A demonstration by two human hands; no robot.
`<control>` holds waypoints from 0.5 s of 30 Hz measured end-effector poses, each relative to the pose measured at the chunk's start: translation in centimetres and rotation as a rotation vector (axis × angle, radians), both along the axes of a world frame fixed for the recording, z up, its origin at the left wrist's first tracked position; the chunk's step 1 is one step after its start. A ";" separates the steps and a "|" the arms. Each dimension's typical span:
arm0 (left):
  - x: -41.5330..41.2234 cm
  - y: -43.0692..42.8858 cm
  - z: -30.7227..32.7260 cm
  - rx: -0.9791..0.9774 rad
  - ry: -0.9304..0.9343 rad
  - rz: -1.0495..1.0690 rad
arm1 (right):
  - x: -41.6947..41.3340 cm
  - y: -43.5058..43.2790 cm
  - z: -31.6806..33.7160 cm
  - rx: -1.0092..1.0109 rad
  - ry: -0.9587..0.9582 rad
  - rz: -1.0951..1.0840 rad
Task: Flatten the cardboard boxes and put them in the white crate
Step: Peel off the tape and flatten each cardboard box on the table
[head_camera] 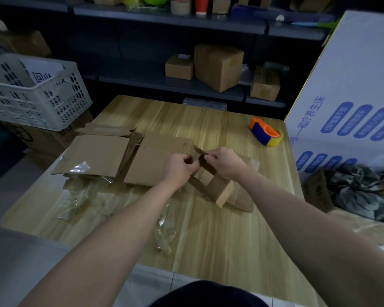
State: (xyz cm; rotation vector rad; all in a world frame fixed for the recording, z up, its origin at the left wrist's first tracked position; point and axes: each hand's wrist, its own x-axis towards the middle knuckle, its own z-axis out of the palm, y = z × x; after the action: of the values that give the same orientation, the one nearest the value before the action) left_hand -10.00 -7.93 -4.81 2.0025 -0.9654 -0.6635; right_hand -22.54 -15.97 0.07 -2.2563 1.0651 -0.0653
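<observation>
A small open cardboard box (pixel 217 187) stands tilted at the middle of the wooden table (pixel 220 235). My left hand (pixel 180 166) and my right hand (pixel 225 161) both pinch its raised top flap from either side. Flattened cardboard boxes (pixel 98 154) lie side by side to the left of my hands, some overhanging the table's left edge. The white crate (pixel 38 94) sits off the table at the far left on a brown carton, with a white sheet inside it.
An orange and blue tape dispenser (pixel 265 132) lies at the table's far right. Crumpled clear tape scraps (pixel 164 233) litter the near and left table. A big white printed carton (pixel 350 96) stands right of the table. Dark shelves with boxes (pixel 217 66) run behind.
</observation>
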 end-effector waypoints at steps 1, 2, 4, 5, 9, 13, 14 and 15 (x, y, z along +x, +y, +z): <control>0.1 0.1 0.0 -0.061 0.070 0.034 | -0.2 0.0 0.2 -0.014 0.005 0.004; 0.2 0.2 0.2 -0.101 0.102 0.066 | -0.3 -0.1 0.1 -0.032 0.018 0.009; 0.3 0.3 0.6 -0.139 0.097 0.097 | -0.3 0.0 -0.1 -0.081 0.043 -0.016; 0.3 0.3 0.9 -0.154 0.094 0.117 | -0.3 0.1 -0.3 -0.117 0.048 -0.062; 0.7 0.0 1.2 -0.234 0.174 0.384 | -0.1 0.2 -1.0 -0.227 -0.111 -0.399; 0.7 0.1 1.4 -0.305 0.278 0.506 | 0.0 0.3 -0.9 -0.110 -0.228 -0.513; 0.6 0.1 1.5 -0.325 0.285 0.499 | 0.2 0.4 -0.8 -0.106 -0.178 -0.485; 0.5 0.1 1.5 -0.345 0.285 0.487 | 0.4 0.5 -0.7 -0.105 -0.135 -0.466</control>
State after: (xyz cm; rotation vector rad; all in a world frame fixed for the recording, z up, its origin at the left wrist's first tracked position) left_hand -9.47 -7.79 -3.30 1.6857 -0.3672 -0.4549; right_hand -22.18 -15.43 -0.59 -2.0140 1.5182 -0.4693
